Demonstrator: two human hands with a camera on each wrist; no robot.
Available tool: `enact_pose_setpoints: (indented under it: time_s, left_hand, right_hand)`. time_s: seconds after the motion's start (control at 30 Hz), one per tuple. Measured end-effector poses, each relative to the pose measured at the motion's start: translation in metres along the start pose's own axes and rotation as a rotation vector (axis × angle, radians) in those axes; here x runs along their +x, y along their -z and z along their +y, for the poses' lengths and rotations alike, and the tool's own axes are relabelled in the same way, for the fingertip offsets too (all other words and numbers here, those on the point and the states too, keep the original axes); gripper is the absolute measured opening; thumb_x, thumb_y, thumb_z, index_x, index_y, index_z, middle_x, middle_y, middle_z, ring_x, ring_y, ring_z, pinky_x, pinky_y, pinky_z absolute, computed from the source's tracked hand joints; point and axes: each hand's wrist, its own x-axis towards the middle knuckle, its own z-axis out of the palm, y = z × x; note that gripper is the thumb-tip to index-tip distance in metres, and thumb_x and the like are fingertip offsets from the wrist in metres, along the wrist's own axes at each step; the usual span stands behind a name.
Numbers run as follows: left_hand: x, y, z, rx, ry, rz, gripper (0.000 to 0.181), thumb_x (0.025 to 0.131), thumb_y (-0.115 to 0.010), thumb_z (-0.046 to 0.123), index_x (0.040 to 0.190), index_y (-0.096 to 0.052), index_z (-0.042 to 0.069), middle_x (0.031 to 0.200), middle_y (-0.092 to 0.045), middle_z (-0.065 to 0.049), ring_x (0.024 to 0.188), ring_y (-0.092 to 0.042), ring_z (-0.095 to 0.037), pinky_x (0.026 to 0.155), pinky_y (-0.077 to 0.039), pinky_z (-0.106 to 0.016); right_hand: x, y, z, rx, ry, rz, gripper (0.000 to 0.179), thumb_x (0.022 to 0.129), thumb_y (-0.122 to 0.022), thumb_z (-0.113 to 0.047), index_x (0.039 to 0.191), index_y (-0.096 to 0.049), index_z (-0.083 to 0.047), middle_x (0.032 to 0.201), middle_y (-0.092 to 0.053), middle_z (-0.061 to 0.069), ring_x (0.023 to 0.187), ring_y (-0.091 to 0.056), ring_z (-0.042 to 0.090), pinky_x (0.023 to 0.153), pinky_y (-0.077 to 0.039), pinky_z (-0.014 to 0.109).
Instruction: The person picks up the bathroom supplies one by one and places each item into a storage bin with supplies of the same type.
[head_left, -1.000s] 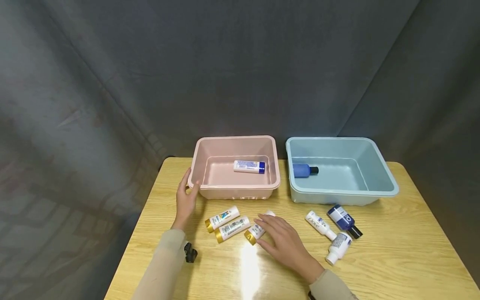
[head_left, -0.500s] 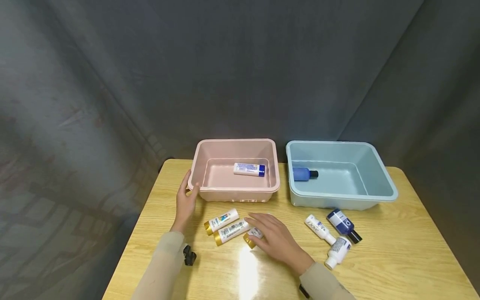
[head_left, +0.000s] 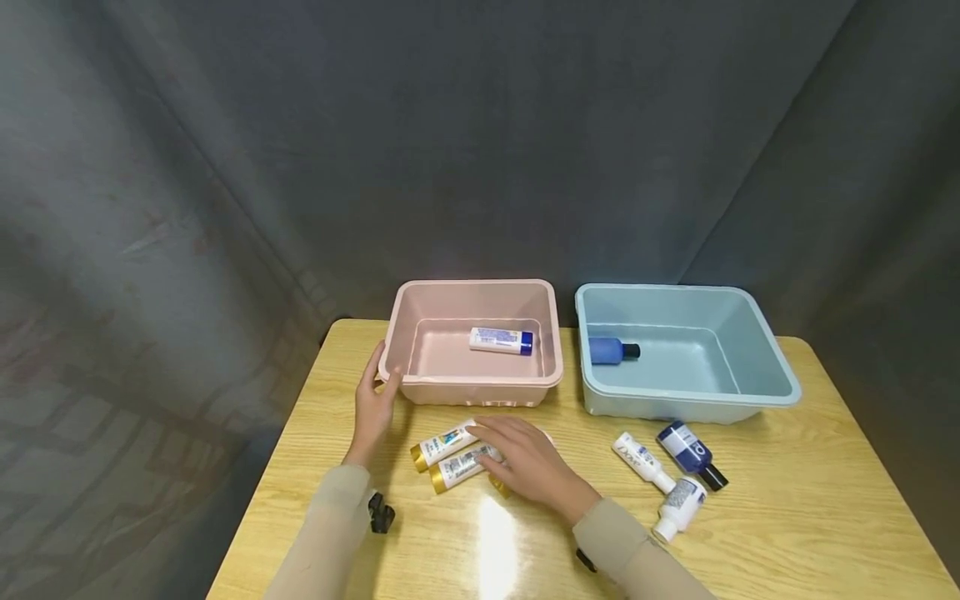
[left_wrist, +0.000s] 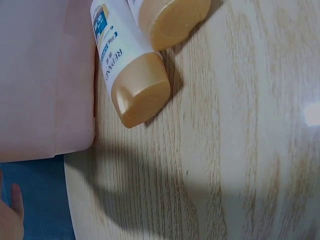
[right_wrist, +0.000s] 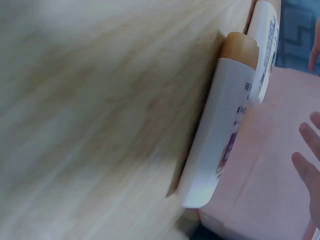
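My left hand [head_left: 372, 412] rests at the near left corner of a pink bin [head_left: 480, 382], with the thumb apart from the fingers. Over the white squeeze tubes with gold caps hovers my right hand [head_left: 528, 458], fingers spread and nothing held. Its fingertips overlap the upper ends of the left tube [head_left: 435, 446] and the middle tube [head_left: 456, 468]. The right tube [head_left: 500, 486] is mostly hidden beneath that hand. In the right wrist view, fingers [right_wrist: 306, 170] appear beside a gold-capped tube [right_wrist: 212, 135]. The left wrist view shows two tubes, one with REPAND lettering [left_wrist: 112, 57].
A white tube with a blue cap [head_left: 495, 340] lies in the pink bin. The light blue bin [head_left: 690, 395] to its right holds a blue bottle [head_left: 606, 350]. On the wooden table's right lie a Dove bottle [head_left: 637, 457], a dark blue bottle [head_left: 684, 447] and a white bottle [head_left: 681, 503].
My right hand has moved left, from over the right tube to above the middle and left ones. My left hand stays at the pink bin's corner.
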Motion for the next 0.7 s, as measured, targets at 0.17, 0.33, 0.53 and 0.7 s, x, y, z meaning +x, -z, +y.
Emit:
enact_pose_setpoints:
  time_s: [0.17, 0.33, 0.53, 0.7]
  left_hand:
    - [0.001, -0.002, -0.003, 0.0, 0.01, 0.009, 0.056, 0.101, -0.057, 0.019, 0.154, -0.038, 0.016, 0.155, -0.039, -0.007, 0.123, -0.043, -0.026, 0.094, -0.034, -0.04]
    - [0.001, -0.003, 0.003, -0.031, 0.0, 0.008, 0.055, 0.101, -0.057, 0.012, 0.153, -0.038, 0.01, 0.155, -0.038, -0.011, 0.128, -0.041, -0.029, 0.096, -0.032, -0.042]
    - [-0.008, 0.0, 0.034, -0.027, -0.028, -0.005, 0.054, 0.1, -0.056, 0.006, 0.15, -0.038, -0.001, 0.153, -0.039, -0.02, 0.127, -0.043, -0.034, 0.093, -0.035, -0.043]
    - [-0.013, 0.0, 0.042, -0.026, -0.012, 0.004, 0.054, 0.1, -0.056, 0.006, 0.15, -0.038, -0.002, 0.152, -0.04, -0.019, 0.124, -0.044, -0.03, 0.091, -0.035, -0.037]
  right_hand:
    - [0.017, -0.008, 0.001, 0.015, 0.026, -0.065, 0.046, 0.097, -0.062, -0.031, 0.139, -0.057, -0.013, 0.142, -0.054, 0.011, 0.129, -0.052, 0.031, 0.106, -0.04, 0.051]
    - [0.032, -0.011, -0.002, 0.025, 0.023, -0.152, 0.046, 0.098, -0.062, -0.029, 0.14, -0.056, -0.013, 0.143, -0.053, 0.012, 0.131, -0.05, 0.03, 0.108, -0.038, 0.05]
    - [0.048, -0.018, -0.003, 0.016, 0.033, -0.213, 0.044, 0.097, -0.064, -0.029, 0.138, -0.058, -0.014, 0.142, -0.054, 0.01, 0.131, -0.05, 0.028, 0.11, -0.038, 0.046]
    - [0.058, -0.027, -0.006, 0.029, 0.053, -0.246, 0.041, 0.095, -0.067, -0.027, 0.134, -0.062, -0.012, 0.139, -0.057, 0.01, 0.129, -0.052, 0.028, 0.11, -0.037, 0.046]
